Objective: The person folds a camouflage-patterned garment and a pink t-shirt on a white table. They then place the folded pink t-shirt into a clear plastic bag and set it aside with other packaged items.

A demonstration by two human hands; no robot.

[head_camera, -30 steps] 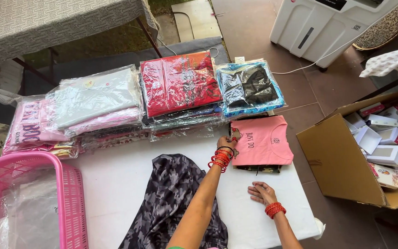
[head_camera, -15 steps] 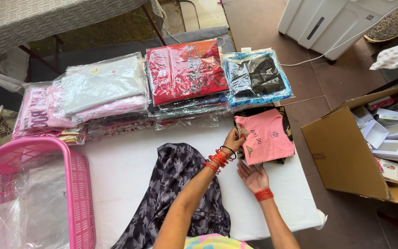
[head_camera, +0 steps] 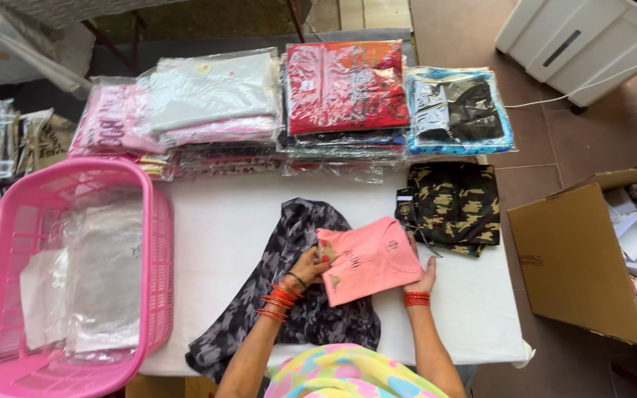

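A white worktop [head_camera: 230, 236] carries a pink basket [head_camera: 1, 295] with clear bags at its left end and stacks of bagged clothes [head_camera: 274, 103] along the far edge. A cardboard box [head_camera: 569, 265] stands on the floor to the right. A grey patterned cloth [head_camera: 304, 317] lies in front of the person, a folded camouflage garment [head_camera: 455, 206] just beyond. Over the cloth, a folded pink shirt [head_camera: 366, 262] is gripped on both sides: left hand [head_camera: 310, 265] fingers closed on its left edge, right hand [head_camera: 425, 276] fingers clasping its right edge.

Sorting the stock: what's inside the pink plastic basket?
Clear plastic bags lie piled inside the pink plastic basket; anything beneath them is covered.
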